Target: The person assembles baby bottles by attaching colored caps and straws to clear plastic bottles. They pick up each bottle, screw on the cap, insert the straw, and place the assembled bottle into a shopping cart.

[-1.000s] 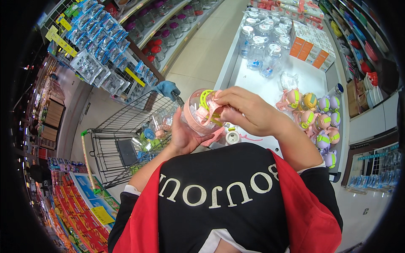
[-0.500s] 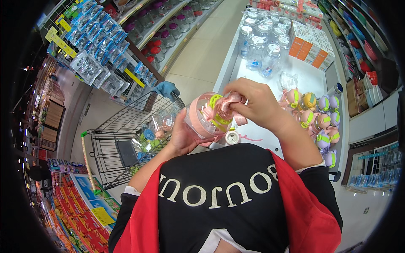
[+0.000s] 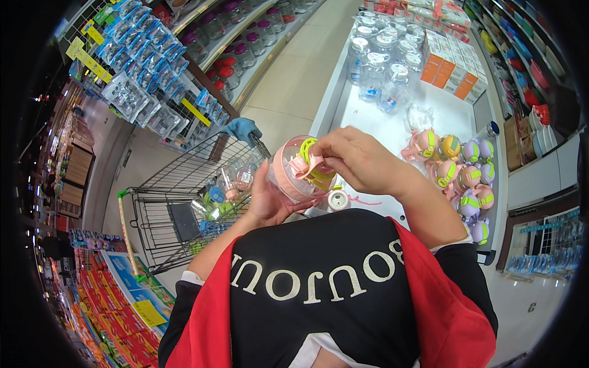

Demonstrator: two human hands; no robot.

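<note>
My left hand (image 3: 268,199) is wrapped around a clear plastic cup (image 3: 286,175) with a pink band, tilted with its mouth toward the right. Inside the cup's mouth show pink strap pieces and bright green rings (image 3: 307,148). The fingers of my right hand (image 3: 359,156) are closed in a pinch on a pink strap (image 3: 314,164) at the mouth of the cup. Part of that strap is hidden by my fingers. Just below the cup, a white round lid (image 3: 337,200) with a small dark opening is at the table's near end.
A wire shopping cart (image 3: 165,202) holding clear bottles stands left, a blue cloth (image 3: 242,130) over its edge. On the white table (image 3: 362,126) are clear jars (image 3: 374,70), orange-and-white boxes (image 3: 451,67) and several pink, purple and yellow lids (image 3: 469,172). Shelves flank both sides.
My right hand has moved left and slightly down, bringing the pink strap from above the cup's rim into its mouth. The left hand keeps the cup in nearly the same place.
</note>
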